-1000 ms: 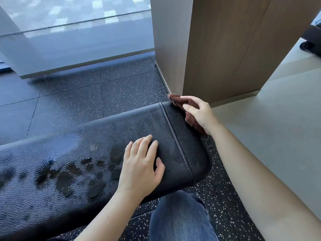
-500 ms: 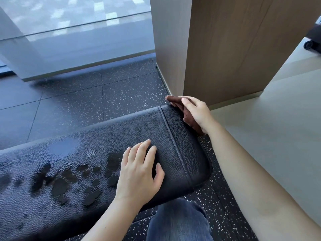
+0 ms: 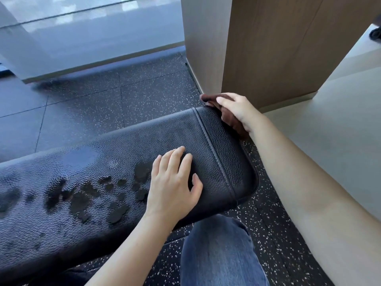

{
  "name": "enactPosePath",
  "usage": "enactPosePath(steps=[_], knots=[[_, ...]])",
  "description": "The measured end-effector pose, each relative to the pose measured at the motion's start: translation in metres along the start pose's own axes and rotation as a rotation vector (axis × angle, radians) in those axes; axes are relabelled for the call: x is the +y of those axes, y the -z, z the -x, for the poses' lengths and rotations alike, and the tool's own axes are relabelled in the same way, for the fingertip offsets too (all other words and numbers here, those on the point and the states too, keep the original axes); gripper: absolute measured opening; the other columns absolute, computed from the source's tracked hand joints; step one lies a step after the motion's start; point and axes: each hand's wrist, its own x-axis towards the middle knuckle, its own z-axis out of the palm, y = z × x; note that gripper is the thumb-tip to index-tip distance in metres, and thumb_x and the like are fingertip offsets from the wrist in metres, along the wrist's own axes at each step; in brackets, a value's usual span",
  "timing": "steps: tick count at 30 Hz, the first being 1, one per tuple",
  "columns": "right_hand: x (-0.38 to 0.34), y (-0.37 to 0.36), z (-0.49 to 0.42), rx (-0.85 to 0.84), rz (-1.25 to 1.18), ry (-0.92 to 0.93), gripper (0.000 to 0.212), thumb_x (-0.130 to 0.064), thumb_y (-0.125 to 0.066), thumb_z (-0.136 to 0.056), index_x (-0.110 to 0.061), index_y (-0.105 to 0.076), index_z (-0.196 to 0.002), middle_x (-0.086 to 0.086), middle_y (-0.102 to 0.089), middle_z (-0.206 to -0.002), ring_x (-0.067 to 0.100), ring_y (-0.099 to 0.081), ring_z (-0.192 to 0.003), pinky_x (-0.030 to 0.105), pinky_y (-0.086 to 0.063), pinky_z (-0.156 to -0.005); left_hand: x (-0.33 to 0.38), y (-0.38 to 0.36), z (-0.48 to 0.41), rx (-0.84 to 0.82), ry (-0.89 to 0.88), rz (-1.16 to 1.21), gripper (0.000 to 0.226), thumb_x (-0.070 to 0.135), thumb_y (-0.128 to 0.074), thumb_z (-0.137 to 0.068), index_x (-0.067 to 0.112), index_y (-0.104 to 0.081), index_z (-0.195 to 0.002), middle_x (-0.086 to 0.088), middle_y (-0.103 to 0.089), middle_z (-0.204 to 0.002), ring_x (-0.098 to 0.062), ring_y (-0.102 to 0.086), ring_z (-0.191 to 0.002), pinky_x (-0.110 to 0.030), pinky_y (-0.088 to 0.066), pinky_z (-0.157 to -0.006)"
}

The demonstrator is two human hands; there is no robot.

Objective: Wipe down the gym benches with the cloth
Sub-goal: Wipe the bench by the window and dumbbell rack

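Two hands engage: your right hand (image 3: 237, 112) curls over the dark brown cloth (image 3: 207, 98), pressing it against the end of the black pebbled-leather gym bench (image 3: 123, 153); your left hand (image 3: 173, 182) lies flat and empty on top. Follow the rounded edge firmly. Your right thumb and most of the cloth are hidden.

- Tight at the bench (image 3: 224, 145) end: the wooden column (image 3: 268, 50) stood just beyond, with the right hand (image 3: 237, 110) and cloth (image 3: 232, 122) filling the gap.
- The left hand (image 3: 173, 182) lay flat across the pad's top.
- Leftward the top was open; the floor (image 3: 103, 104) behind ran free to the glass wall (image 3: 92, 38).
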Motion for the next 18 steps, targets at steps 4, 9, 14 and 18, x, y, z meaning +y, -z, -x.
enactPosePath(steps=[4,9,14,18], knots=[[0.011,0.005,0.037,0.064,-0.026,0.006,0.024,-0.016,-0.052,-0.093,-0.022,-0.063,-0.114,-0.003,-0.067,-0.103,0.000,-0.060,-0.084,0.010,-0.046,-0.072,-0.001,-0.001,0.000,0.003,-0.004,0.000,0.042,0.029,-0.046,-0.079,0.002,-0.064,-0.106,-0.015,-0.060,-0.118,-0.032,-0.051,-0.109,-0.050,-0.038,-0.097],[0.033,0.010,0.134,0.204,0.041,0.035,0.024,-0.020,-0.055,-0.090,-0.035,-0.064,-0.107,-0.012,-0.066,-0.109,0.004,-0.059,-0.104,0.022,-0.044,-0.090,0.000,-0.002,-0.001,0.009,-0.005,-0.008,0.042,0.029,-0.047,-0.079,0.002,-0.064,-0.106,-0.016,-0.060,-0.117,-0.034,-0.053,-0.107,-0.052,-0.039,-0.096],[0.044,-0.041,0.189,0.770,0.026,-0.003,0.033,-0.031,-0.052,-0.082,-0.024,-0.064,-0.112,-0.004,-0.058,-0.112,0.001,-0.052,-0.103,0.007,-0.033,-0.091,0.001,-0.001,0.000,0.006,-0.027,-0.006,0.041,0.030,-0.045,-0.080,0.002,-0.063,-0.105,-0.016,-0.060,-0.116,-0.035,-0.055,-0.104,-0.051,-0.039,-0.096],[0.037,-0.089,0.198,1.118,-0.066,0.031,0.040,-0.031,-0.051,-0.085,-0.010,-0.063,-0.117,0.009,-0.052,-0.115,-0.004,-0.043,-0.099,-0.004,-0.027,-0.086,0.000,-0.001,-0.001,0.015,-0.044,0.003,0.040,0.028,-0.044,-0.080,0.001,-0.062,-0.104,-0.016,-0.061,-0.116,-0.036,-0.056,-0.102,-0.051,-0.039,-0.095]])
